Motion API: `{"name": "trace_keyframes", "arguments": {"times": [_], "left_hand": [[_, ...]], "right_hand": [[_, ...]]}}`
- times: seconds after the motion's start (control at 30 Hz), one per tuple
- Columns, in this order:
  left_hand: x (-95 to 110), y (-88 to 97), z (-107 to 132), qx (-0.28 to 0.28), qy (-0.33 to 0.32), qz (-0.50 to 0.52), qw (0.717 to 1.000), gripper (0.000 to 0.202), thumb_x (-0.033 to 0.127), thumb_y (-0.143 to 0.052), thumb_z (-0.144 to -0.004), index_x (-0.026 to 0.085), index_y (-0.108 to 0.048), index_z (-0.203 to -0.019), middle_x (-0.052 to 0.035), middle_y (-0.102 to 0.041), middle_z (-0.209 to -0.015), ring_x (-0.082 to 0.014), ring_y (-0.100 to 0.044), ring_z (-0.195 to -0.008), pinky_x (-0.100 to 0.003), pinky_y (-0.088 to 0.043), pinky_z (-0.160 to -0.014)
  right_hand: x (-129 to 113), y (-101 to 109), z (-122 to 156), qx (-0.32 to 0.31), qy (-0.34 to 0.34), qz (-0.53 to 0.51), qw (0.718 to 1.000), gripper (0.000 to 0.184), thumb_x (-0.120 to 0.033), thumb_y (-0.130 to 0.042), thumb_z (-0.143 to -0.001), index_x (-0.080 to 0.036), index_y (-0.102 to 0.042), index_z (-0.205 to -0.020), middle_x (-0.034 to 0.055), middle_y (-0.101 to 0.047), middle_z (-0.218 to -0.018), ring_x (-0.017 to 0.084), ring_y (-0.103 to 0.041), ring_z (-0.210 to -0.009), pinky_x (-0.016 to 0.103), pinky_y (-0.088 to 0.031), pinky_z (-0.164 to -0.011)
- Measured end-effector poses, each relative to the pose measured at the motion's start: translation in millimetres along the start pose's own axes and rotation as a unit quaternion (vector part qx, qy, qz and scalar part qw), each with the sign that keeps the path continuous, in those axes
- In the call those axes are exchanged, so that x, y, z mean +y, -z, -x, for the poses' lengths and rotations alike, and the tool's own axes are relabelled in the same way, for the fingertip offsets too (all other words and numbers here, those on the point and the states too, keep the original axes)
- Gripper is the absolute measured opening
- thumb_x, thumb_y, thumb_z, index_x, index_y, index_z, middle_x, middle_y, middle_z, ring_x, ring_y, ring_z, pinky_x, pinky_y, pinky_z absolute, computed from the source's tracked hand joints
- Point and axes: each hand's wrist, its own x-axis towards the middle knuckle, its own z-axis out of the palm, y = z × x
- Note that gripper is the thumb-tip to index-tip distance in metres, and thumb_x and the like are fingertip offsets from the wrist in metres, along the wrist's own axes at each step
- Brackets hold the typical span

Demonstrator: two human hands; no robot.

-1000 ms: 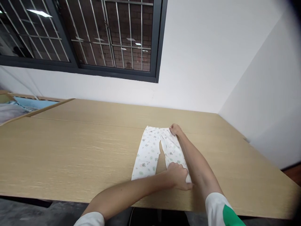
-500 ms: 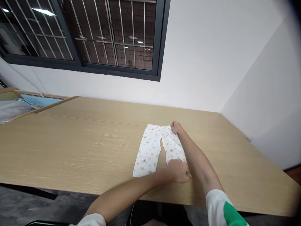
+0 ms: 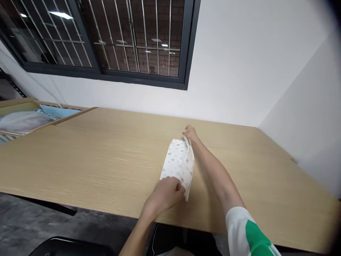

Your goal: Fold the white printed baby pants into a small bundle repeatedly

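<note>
A small pair of white patterned baby trousers (image 3: 179, 164) lies on the wooden table (image 3: 93, 160), one leg folded over onto the other so it forms a narrow strip. My left hand (image 3: 166, 193) is closed on the leg ends at the near end. My right hand (image 3: 189, 133) pinches the waistband at the far end, with its forearm stretched along the right side of the cloth.
A barred dark-framed window (image 3: 112, 39) fills the wall behind the table. At the far left a wooden-sided crib or tray (image 3: 23, 119) holds pale bedding. The white wall meets the table's right corner. A dark chair edge (image 3: 66, 247) shows below the table.
The right trouser leg has been carried leftward and laid over the left leg. Both hands moved left with the cloth; the view also shifted a little.
</note>
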Motion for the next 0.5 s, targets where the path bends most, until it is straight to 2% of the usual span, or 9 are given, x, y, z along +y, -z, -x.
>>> {"name": "trace_keyframes", "arguments": {"times": [0.13, 0.23, 0.4, 0.5], "left_hand": [[-29, 0.2, 19, 0.040, 0.084, -0.004, 0.996, 0.028, 0.026, -0.045, -0.087, 0.020, -0.056, -0.062, -0.0021, -0.064, -0.066, -0.0175, -0.057, -0.067, -0.032, -0.027, -0.062], [-45, -3.3, 24, 0.049, 0.128, -0.033, 0.990, 0.029, 0.028, -0.045, -0.089, 0.021, -0.058, -0.064, -0.0047, -0.070, -0.072, -0.0224, -0.065, -0.076, -0.032, -0.030, -0.065], [-50, -4.3, 30, 0.044, 0.196, -0.114, 0.973, 0.033, 0.034, -0.043, -0.096, 0.020, -0.068, -0.080, -0.0133, -0.076, -0.090, -0.0326, -0.071, -0.088, -0.037, -0.038, -0.070], [-44, -10.2, 41, 0.110, 0.234, -0.129, 0.957, 0.039, 0.045, -0.039, -0.102, 0.020, -0.068, -0.094, -0.0122, -0.075, -0.087, -0.0324, -0.072, -0.081, -0.037, -0.042, -0.068]], "right_hand": [[-26, -39, 9, -0.012, -0.005, -0.017, 1.000, 0.032, -0.017, -0.063, -0.086, -0.017, -0.058, -0.118, 0.0108, -0.065, -0.109, 0.022, -0.067, -0.086, 0.029, -0.052, -0.070], [-38, -59, 16, -0.027, -0.005, -0.023, 0.999, 0.033, -0.014, -0.061, -0.085, -0.017, -0.058, -0.118, 0.0121, -0.065, -0.110, 0.025, -0.068, -0.090, 0.032, -0.053, -0.072], [-52, -64, 28, -0.043, 0.011, -0.020, 0.999, 0.032, -0.017, -0.058, -0.089, -0.015, -0.057, -0.121, 0.0162, -0.066, -0.113, 0.031, -0.067, -0.102, 0.038, -0.054, -0.083], [-59, -56, 47, -0.041, 0.051, -0.020, 0.998, 0.030, -0.028, -0.051, -0.099, -0.017, -0.056, -0.126, 0.0174, -0.066, -0.122, 0.032, -0.065, -0.112, 0.042, -0.050, -0.095]]}}
